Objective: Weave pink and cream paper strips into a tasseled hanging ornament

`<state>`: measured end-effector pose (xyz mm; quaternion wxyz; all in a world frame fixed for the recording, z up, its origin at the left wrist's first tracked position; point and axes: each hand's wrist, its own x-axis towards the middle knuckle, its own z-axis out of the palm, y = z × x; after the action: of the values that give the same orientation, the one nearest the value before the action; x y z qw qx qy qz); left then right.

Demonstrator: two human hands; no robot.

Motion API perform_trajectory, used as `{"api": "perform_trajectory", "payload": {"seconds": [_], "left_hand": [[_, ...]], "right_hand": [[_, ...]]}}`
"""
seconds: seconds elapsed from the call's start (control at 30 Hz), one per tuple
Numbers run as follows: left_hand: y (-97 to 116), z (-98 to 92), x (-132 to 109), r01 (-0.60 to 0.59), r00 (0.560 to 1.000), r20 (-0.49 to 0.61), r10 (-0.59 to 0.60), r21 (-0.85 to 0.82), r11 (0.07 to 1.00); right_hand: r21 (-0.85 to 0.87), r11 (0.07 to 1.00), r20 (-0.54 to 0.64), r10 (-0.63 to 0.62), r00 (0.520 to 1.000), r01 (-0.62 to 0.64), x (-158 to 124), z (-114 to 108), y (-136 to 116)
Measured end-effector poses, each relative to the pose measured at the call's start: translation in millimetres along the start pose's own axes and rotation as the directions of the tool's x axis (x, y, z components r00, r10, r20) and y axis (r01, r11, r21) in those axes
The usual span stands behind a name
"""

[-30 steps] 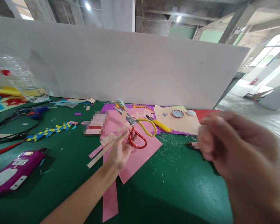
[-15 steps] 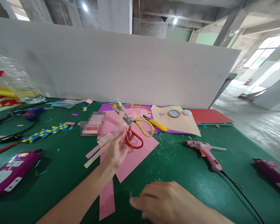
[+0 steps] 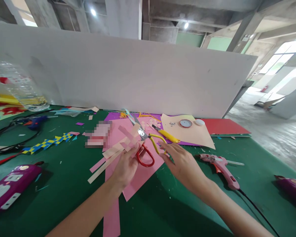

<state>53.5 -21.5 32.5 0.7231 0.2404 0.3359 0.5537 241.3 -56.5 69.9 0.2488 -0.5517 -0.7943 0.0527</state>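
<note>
My left hand [image 3: 127, 164] is closed on a pair of scissors [image 3: 142, 133] with one red and one yellow handle loop. Pink and cream paper strips [image 3: 113, 149], partly woven together, lie against the same hand; I cannot tell how firmly its fingers grip them. The scissor blades point up and away to the left, slightly apart. At the yellow loop is my right hand [image 3: 181, 161], fingers stretched and thumb apart, seemingly touching the loop without closing on it. Beneath lies a pink paper sheet [image 3: 135, 179].
A yellow utility knife [image 3: 169, 135] lies behind the hands. To the right are a pink glue gun [image 3: 223, 168] with its cable and a red sheet [image 3: 224, 126]. Leftward sit a purple device [image 3: 14, 184], a checkered woven strip [image 3: 48, 143] and a plastic bottle [image 3: 19, 85]. A white panel [image 3: 128, 72] stands behind.
My right hand has moved up and forward from the near table edge to the scissors' yellow loop. The left hand still holds the scissors, now slightly lower in view.
</note>
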Motion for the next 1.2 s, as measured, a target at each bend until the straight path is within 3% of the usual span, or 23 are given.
{"api": "perform_trajectory", "payload": {"seconds": [0.1,0.23,0.4,0.47,0.6,0.77,0.87,1.0,1.2], "left_hand": [[-5,2.9,-4,0.02,0.999,0.035,-0.022,0.05,0.999],[-11,7.5,-10,0.095,0.988,0.115,-0.103,0.071,0.993],[-8,11.5,-14,0.131,0.972,0.184,-0.145,0.084,0.988],[-5,9.7,-13,0.111,0.983,0.131,-0.125,0.112,0.988],[-5,2.8,-12,0.071,0.997,0.02,-0.078,0.221,0.973],[-6,9.0,-15,0.063,0.998,-0.024,-0.059,0.421,0.905],[-6,19.3,-19,0.065,0.998,-0.021,-0.063,0.464,0.884],[-9,25.1,-20,0.061,0.997,0.003,-0.076,0.569,0.82],[-15,18.7,-20,0.059,0.986,0.077,-0.147,0.668,0.742]], "right_hand": [[0.014,1.0,0.01,0.026,1.0,-0.026,-1,19,-2],[0.061,0.98,0.034,0.186,0.982,-0.188,0,38,-6],[0.263,0.912,0.018,0.323,0.946,-0.316,1,42,3],[0.459,0.815,0.047,0.375,0.926,-0.353,0,37,9],[0.765,0.531,0.12,0.438,0.891,-0.365,1,26,20],[0.934,0.252,0.168,0.321,0.932,-0.255,0,25,27],[0.949,0.102,0.263,0.262,0.929,-0.297,-1,26,27],[0.926,0.093,0.335,0.244,0.91,-0.366,-2,25,21],[0.937,0.181,0.27,0.175,0.947,-0.3,-4,27,10]]}}
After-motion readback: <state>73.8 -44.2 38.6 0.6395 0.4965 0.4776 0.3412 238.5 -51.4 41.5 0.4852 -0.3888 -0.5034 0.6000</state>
